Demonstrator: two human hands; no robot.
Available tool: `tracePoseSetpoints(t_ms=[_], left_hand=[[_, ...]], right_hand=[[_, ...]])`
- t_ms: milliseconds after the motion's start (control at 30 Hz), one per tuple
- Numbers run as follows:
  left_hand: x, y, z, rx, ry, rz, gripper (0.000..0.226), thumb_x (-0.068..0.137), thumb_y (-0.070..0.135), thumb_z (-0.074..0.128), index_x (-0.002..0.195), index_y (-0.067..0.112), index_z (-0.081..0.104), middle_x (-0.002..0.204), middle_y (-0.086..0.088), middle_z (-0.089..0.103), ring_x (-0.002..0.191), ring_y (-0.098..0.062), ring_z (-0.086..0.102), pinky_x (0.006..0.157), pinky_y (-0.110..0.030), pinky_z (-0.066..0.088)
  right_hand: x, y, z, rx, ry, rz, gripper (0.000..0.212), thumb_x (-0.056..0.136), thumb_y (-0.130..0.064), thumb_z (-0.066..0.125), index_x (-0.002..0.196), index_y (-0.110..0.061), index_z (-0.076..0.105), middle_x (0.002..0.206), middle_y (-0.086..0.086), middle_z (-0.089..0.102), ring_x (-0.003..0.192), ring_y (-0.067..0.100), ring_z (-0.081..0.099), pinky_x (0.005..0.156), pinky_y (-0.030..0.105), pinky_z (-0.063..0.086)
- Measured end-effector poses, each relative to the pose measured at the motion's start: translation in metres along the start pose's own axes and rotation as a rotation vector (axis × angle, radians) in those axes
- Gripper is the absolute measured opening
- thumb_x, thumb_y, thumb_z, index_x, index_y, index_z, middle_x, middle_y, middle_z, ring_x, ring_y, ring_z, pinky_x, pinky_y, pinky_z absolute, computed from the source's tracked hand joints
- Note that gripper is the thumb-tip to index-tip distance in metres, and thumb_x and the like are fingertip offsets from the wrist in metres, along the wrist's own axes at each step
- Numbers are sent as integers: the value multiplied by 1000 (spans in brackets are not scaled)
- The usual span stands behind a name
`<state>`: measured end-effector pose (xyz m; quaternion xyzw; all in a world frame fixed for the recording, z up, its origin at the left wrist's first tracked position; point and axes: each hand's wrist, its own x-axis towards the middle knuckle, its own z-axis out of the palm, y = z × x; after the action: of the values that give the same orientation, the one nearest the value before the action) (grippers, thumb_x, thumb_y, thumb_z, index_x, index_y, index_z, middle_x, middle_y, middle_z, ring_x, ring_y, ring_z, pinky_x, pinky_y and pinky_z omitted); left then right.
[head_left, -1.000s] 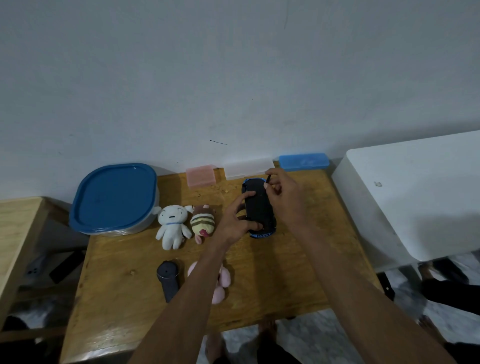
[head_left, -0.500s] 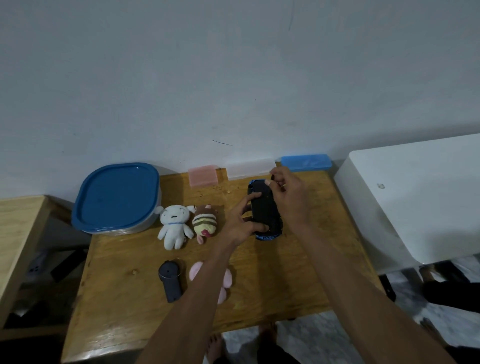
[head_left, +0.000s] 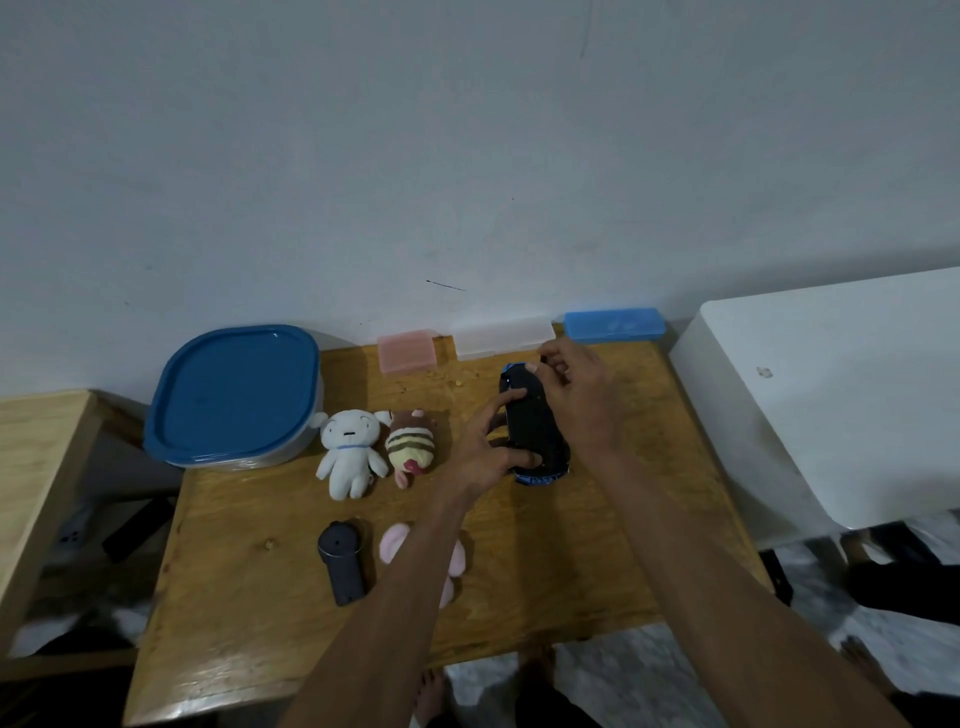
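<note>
A black oblong object with blue trim (head_left: 535, 431) is held above the wooden table (head_left: 545, 561), toward its back right. My left hand (head_left: 485, 447) grips its left side and near end, thumb and fingers curled round it. My right hand (head_left: 576, 395) curls over its far end and right side; the fingertips pinch something small and dark at the top, too small to identify.
On the table lie a white plush (head_left: 349, 452), a striped plush (head_left: 410, 447), a pink plush (head_left: 452, 561) partly under my left arm, and a dark grey device (head_left: 343, 564). A blue-lidded container (head_left: 234, 395) stands back left. Pink (head_left: 407, 352), clear (head_left: 503, 335) and blue boxes (head_left: 614, 325) line the wall. A white table (head_left: 841, 395) stands right.
Both hands and the black object have drifted slightly right and away; the grips look the same. Nothing else on the table has moved.
</note>
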<state>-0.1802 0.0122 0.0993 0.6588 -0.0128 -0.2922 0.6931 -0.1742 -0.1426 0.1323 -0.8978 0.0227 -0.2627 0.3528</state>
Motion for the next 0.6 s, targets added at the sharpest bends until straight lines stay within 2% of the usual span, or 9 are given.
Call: tracePoseSetpoints(t_ms=[133,233,367,467,600], left_hand=[[1,0,-2,-32,7,4,85,66,-13,79,129,41,59,132,-5,56,119,-34,60,90,-59,57],[1,0,-4,-26,7,9,86,66,-14,79,130,39,58,132,-4,56,118,-34,60,89,-59,57],[1,1,-4,-14,6,9,86,66,-14,78,129,41,58,132,-4,56,118,-34,59,90,-58,57],[0,2,-5,-19,9,12,85,67,-15,78,128,41,59,132,-4,56,119,-33,59,89,-57,58],[-2,2,-8,-27,20,15,85,68,-15,78,131,39,57,132,-4,56,120,-32,58,89,-56,58]], right_hand=[[-3,1,1,-21,1,-53,16,96,-25,65,109,-14,66,97,1,70,83,11,65,66,27,58],[-3,-1,2,-11,0,-22,11,94,-21,66,103,-15,63,93,-1,69,82,11,64,66,31,58],[-1,-5,4,24,4,23,23,92,-19,69,114,-18,63,91,-1,67,81,11,61,68,24,55],[-1,-4,4,3,9,-33,16,93,-20,68,109,-15,68,96,0,70,84,11,64,68,26,57],[0,-5,2,3,18,-47,14,94,-17,66,107,-11,68,98,1,72,86,10,67,68,22,58]])
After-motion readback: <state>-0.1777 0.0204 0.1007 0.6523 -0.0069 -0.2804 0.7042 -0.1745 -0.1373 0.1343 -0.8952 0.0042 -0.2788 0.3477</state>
